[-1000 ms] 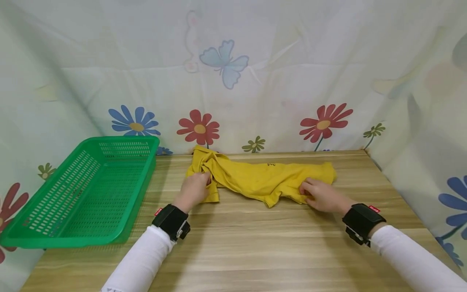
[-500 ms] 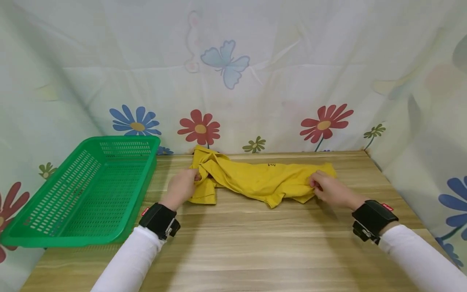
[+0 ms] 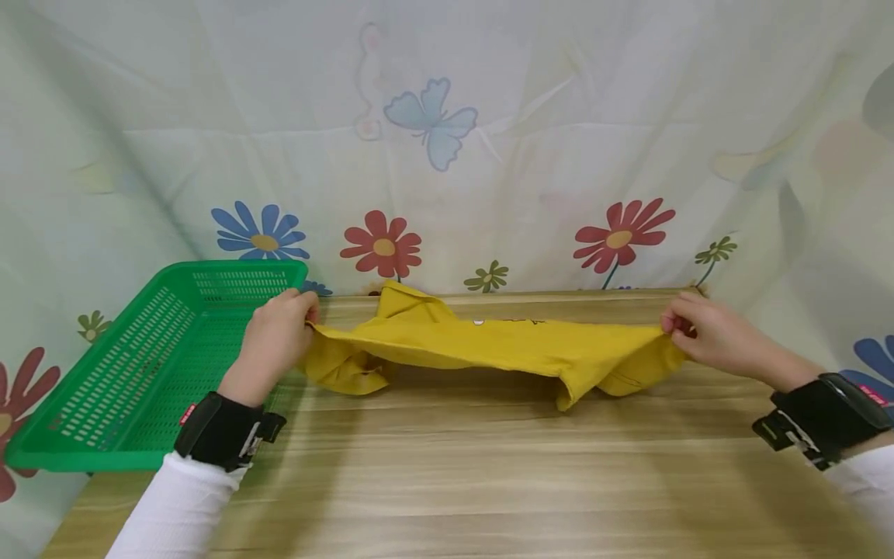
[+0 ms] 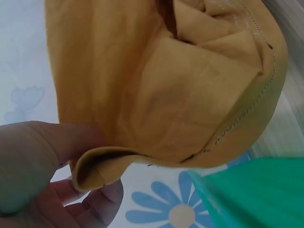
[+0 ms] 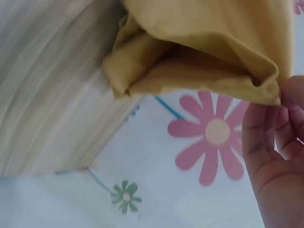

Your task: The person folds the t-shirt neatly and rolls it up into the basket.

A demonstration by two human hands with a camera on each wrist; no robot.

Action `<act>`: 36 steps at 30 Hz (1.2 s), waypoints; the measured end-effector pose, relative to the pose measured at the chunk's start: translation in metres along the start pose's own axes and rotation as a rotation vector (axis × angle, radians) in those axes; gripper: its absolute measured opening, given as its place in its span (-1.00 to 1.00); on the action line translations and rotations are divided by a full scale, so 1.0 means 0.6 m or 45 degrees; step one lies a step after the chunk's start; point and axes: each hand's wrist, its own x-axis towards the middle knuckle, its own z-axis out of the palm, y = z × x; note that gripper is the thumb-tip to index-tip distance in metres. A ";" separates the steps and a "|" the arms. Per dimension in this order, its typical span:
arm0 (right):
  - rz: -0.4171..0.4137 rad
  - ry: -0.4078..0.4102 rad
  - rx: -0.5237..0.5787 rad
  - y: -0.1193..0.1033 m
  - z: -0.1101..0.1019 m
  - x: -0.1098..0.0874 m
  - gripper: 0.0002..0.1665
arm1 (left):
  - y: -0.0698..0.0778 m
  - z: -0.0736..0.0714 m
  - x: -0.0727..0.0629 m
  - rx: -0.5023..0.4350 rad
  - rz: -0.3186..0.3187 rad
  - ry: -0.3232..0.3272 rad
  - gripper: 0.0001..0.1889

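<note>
A yellow T-shirt [image 3: 489, 343] with a small dark print is stretched sideways between both hands in the head view, its near edge raised off the table. My left hand [image 3: 274, 335] pinches its left corner, overlapping the basket's right rim in this view. In the left wrist view, thumb and fingers hold a folded edge of the shirt [image 4: 190, 104], and stitched hems show. At the other end, my right hand [image 3: 719, 338] pinches the right corner between thumb and fingertips. The right wrist view shows an open fold of cloth [image 5: 199, 52] hanging beside the fingers. Part of the shirt droops below each hand.
A green perforated plastic basket [image 3: 279, 373] stands on the left of the wooden table [image 3: 489, 481]. Behind the table hangs a pale curtain [image 3: 531, 186] printed with flowers and a butterfly, and it also closes off both sides.
Both hands have moved apart and upward, the left toward the basket, the right to the right. The shirt, bunched on the table before, is now spread and lifted between them.
</note>
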 end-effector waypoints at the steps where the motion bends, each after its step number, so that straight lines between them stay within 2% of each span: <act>1: -0.006 -0.013 0.002 0.001 -0.004 -0.007 -0.61 | -0.002 -0.004 -0.007 0.006 0.007 -0.007 -0.81; 4: -0.032 -0.049 0.010 0.003 -0.007 -0.031 -0.55 | -0.005 -0.006 -0.028 0.010 0.046 -0.061 -0.79; 11: -0.148 -0.078 0.071 -0.006 0.019 -0.075 -0.48 | 0.003 0.019 -0.076 -0.001 0.176 -0.177 -0.67; 18: -0.122 -0.125 0.157 -0.013 0.023 -0.117 -0.47 | 0.003 0.019 -0.107 -0.025 0.147 -0.245 -0.63; 20: -0.111 -0.135 0.198 -0.012 0.021 -0.131 -0.45 | 0.001 0.021 -0.112 -0.031 0.167 -0.254 -0.62; 23: -0.141 -0.180 0.284 -0.010 0.026 -0.144 -0.46 | 0.001 0.025 -0.117 -0.075 0.186 -0.379 -0.65; 27: -0.153 -0.235 0.316 -0.012 0.037 -0.143 -0.52 | 0.009 0.023 -0.113 -0.175 0.174 -0.638 -0.70; 29: -0.133 -0.235 0.297 -0.013 0.039 -0.134 -0.57 | 0.014 0.019 -0.105 -0.225 0.173 -0.720 -0.67; 31: -0.106 -0.225 0.267 -0.012 0.040 -0.119 -0.61 | 0.021 0.014 -0.092 -0.251 0.187 -0.753 -0.65; 33: -0.075 -0.212 0.228 -0.013 0.039 -0.099 -0.64 | 0.030 0.011 -0.074 -0.256 0.195 -0.745 -0.63; 36: -0.013 -0.227 0.174 -0.012 0.039 -0.061 -0.66 | 0.046 0.015 -0.040 -0.237 0.198 -0.675 -0.64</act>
